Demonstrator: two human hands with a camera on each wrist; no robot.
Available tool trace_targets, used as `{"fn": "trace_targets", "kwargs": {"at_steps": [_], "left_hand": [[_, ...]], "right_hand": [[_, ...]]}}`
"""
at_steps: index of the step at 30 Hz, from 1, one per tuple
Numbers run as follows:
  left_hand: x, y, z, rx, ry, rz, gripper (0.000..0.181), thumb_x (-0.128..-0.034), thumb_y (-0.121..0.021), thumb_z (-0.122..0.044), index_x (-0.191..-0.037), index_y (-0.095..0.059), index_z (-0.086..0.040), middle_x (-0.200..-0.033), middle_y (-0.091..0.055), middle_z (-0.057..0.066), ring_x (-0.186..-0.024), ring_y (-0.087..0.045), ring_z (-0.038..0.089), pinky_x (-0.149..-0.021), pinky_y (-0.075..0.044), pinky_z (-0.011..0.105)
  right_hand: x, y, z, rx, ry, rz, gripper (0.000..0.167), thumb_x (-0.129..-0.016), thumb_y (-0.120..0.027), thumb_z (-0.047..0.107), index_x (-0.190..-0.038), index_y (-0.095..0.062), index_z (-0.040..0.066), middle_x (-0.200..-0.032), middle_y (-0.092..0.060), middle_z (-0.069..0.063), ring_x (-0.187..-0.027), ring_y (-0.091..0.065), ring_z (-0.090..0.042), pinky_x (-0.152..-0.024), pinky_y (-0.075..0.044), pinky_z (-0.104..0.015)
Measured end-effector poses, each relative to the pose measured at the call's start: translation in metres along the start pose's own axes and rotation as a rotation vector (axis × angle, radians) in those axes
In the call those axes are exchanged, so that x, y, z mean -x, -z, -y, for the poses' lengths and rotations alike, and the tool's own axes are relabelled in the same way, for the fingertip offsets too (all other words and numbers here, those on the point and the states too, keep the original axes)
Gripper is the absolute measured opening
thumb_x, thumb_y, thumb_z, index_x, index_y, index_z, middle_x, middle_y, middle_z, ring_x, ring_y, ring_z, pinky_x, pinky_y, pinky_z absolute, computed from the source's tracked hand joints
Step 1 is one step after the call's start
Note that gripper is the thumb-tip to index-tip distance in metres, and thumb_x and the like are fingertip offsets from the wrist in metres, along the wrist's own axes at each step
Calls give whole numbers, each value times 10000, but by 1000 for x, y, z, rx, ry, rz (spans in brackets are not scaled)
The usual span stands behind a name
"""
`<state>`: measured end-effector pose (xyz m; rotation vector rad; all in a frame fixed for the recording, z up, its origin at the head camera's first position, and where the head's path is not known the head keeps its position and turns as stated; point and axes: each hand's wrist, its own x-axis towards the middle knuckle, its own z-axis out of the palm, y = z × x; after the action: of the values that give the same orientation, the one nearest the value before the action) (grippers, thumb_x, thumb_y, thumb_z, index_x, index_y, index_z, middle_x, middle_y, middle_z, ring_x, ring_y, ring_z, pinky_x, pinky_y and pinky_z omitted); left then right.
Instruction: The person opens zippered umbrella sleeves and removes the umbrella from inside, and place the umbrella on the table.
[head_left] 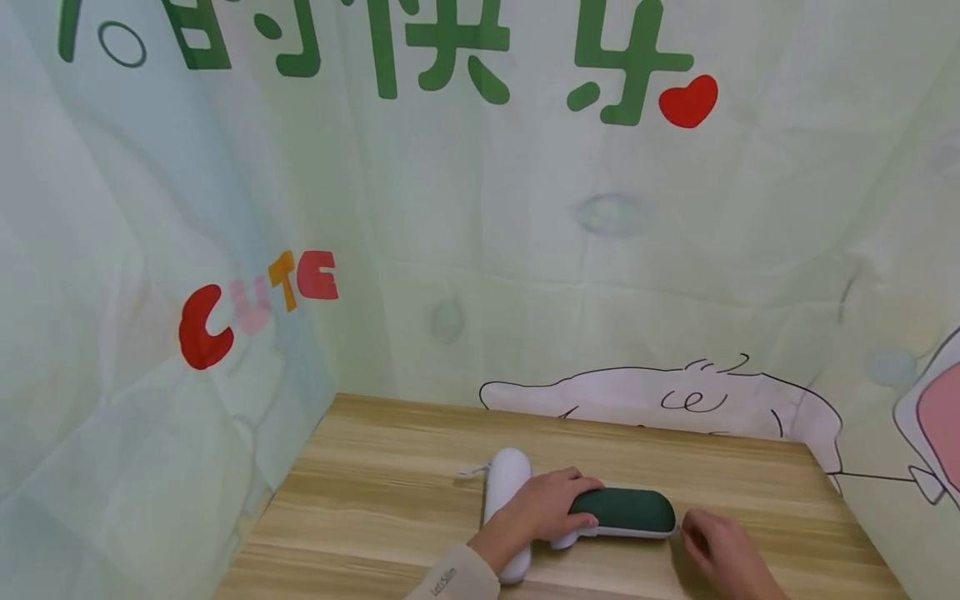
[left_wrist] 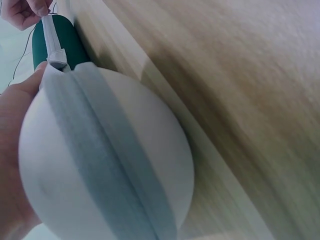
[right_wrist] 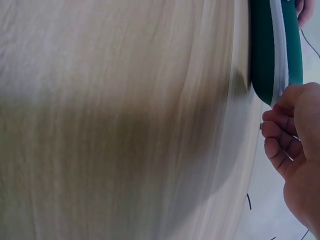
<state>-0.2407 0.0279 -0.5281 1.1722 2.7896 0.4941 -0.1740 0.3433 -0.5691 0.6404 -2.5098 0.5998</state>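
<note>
A dark green zippered case [head_left: 633, 510] with a pale zipper band lies lengthwise on the wooden table. My left hand [head_left: 551, 504] holds it by its left end, fingers over the top and thumb at the near side. At the opposite end, my right hand [head_left: 722, 550] pinches the tip of the zipper [right_wrist: 281, 55] between thumb and index finger; the zipper pull itself is hidden by the fingers. Under my left wrist stretches a white case [head_left: 508, 479], whose rounded end and grey zipper band [left_wrist: 107, 145] fill much of the left wrist view.
A thin cord loop [head_left: 472, 472] sticks out from the white case's far left side. The wooden table [head_left: 390, 467] meets a printed cloth backdrop [head_left: 480, 308] at its back and left edges.
</note>
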Motion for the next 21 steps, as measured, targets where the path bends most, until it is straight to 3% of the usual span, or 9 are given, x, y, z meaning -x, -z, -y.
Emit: {"fn": "trace_targets", "kwargs": {"at_steps": [10, 21], "left_hand": [[-1, -1, 0, 0, 10, 6, 527, -1005, -690, -523, -1492, -592, -344, -1312, -645, -89, -1115, -644, 60, -923, -546, 281], [-1, 1, -2, 11, 18, 18, 513, -1010, -695, -500, -1489, -591, -347, -1314, -647, -85, -1102, -641, 59, -925, -546, 287]], "right_hand": [[0, 9, 9, -48, -197, 239, 284, -864, -767, -49, -845, -620, 193, -758, -505, 159, -679, -441, 28, -580, -429, -239], [2, 10, 12, -75, -165, 214, 327, -840, -780, -58, -826, -606, 219, -753, -495, 190, -682, -441, 39, -579, -425, -230]]}}
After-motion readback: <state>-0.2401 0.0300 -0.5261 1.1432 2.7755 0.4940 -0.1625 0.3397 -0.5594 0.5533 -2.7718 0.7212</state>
